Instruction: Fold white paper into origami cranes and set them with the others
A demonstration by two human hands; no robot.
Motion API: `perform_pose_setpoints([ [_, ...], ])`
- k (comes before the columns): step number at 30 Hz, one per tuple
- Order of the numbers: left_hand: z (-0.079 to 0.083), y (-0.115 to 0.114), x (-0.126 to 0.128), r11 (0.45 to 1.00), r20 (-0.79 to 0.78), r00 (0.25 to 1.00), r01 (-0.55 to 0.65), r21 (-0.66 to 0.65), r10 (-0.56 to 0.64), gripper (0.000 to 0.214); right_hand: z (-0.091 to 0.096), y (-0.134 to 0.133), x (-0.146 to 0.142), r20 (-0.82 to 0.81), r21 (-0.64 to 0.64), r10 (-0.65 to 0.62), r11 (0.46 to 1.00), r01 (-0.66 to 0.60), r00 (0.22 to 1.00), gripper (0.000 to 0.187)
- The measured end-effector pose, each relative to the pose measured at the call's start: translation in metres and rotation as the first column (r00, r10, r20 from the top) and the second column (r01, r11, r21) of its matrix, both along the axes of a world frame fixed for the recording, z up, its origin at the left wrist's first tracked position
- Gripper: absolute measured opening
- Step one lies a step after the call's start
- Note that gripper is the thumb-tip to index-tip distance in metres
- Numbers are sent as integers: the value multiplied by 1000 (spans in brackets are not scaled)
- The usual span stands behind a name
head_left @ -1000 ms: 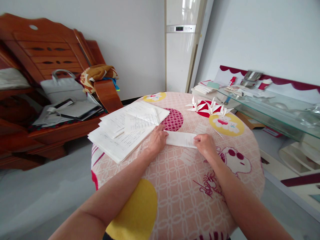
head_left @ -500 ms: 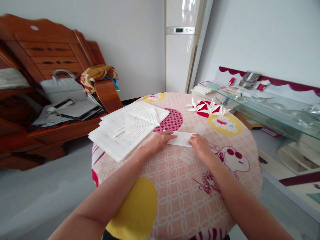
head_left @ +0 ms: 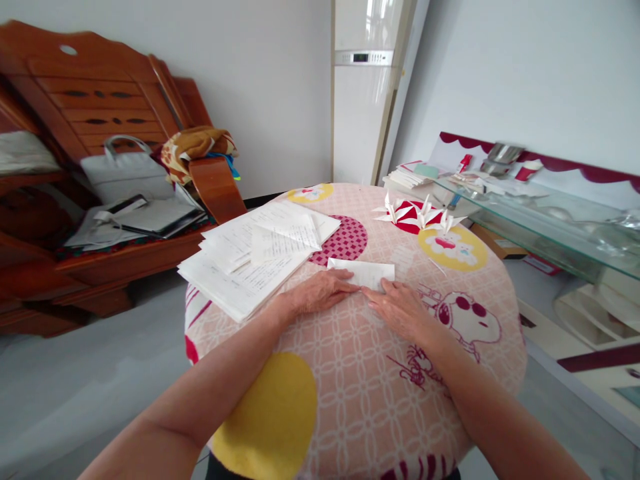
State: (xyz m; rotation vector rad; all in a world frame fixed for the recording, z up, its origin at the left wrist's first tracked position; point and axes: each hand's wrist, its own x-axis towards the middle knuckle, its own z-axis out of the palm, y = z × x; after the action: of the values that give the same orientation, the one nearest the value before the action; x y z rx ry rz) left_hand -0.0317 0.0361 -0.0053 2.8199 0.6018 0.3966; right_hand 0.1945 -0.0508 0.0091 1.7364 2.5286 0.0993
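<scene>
A folded strip of white paper (head_left: 367,271) lies on the cloth-covered round table (head_left: 350,373) in front of me. My left hand (head_left: 323,291) rests at its left end, thumb on the paper and fingers stretched along the near edge. From the right, my right hand (head_left: 397,307) lies over the near right part with its fingers extended and slightly apart. The fingertips of both hands almost meet at the middle of the near edge. Some of that edge is hidden beneath the fingers.
A stack of handwritten sheets (head_left: 250,280) sits left of my hands, a loose folded sheet (head_left: 287,239) on top. Several folded paper cranes (head_left: 425,215) stand at the back right. A glass shelf (head_left: 555,227) is beside the table; a wooden bench (head_left: 110,260) is at left.
Both hands have slid toward the near edge of the paper and closer together. The right fingers have moved off the paper's right end and now lie flatter.
</scene>
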Motion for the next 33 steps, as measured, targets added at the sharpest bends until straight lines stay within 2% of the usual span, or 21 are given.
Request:
perform_pose_setpoints([
  [8,-2,2,-6,1000,-8,1000,7,-8,-8,32,2,3,12,-134,17,89,996,-88,987,31],
  [20,-1,-4,-41,995,24,995,-94,-30,94,32,0,7,30,-306,39,163,987,-158,938,30],
  [24,0,-6,-42,993,28,993,-116,-31,117,31,-1,6,28,-286,56,156,988,-146,945,25],
  [29,-4,-5,-43,993,71,990,-119,-25,120,28,-2,7,28,-211,20,138,990,-137,968,33],
  [33,-8,-3,-50,989,135,980,-138,-51,143,26,-5,8,33,-241,37,105,994,-99,965,27],
])
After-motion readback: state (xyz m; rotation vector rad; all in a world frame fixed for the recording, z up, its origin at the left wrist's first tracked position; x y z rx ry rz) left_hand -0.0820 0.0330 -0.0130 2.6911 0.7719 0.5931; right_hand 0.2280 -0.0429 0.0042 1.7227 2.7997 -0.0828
